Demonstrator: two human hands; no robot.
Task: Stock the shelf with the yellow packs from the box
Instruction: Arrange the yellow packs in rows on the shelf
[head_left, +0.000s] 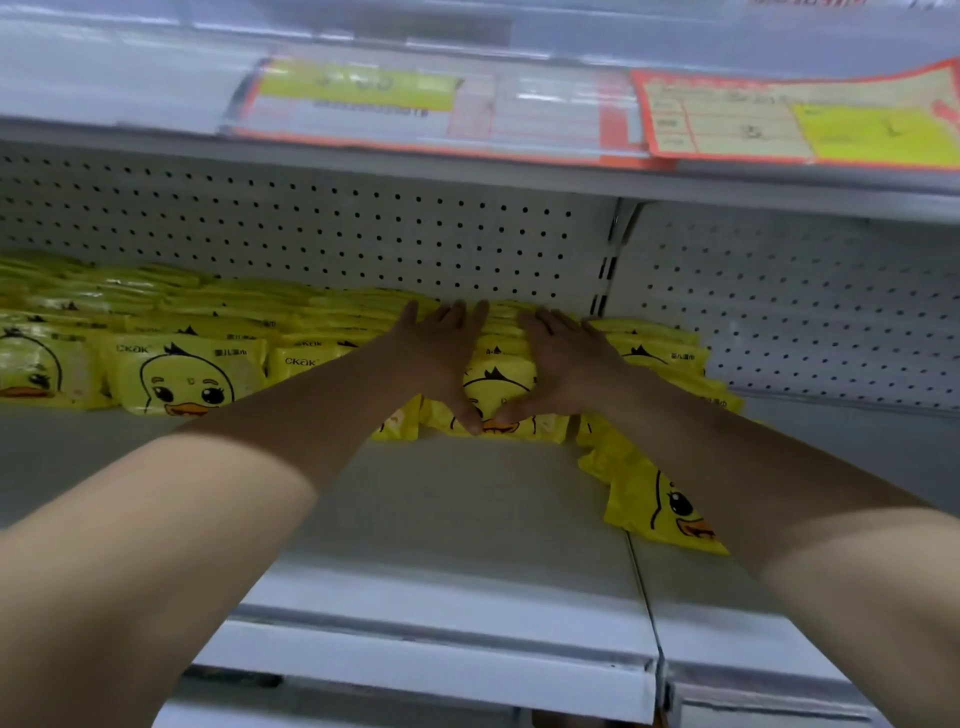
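A stack of yellow packs (500, 382) is pressed at the centre of the shelf (457, 519), by the left grip (441, 358) from 9 o'clock and the right grip (569, 364) from 3 o'clock. The fingers are kept straight and released, thumbs touching. Further packs (176, 374) are lined at 9 o'clock — a loose pack (660, 506) is seen at 4 o'clock.

Single head-worn wide-angle view, facing forward and slightly down into the shelf (457, 525), close up
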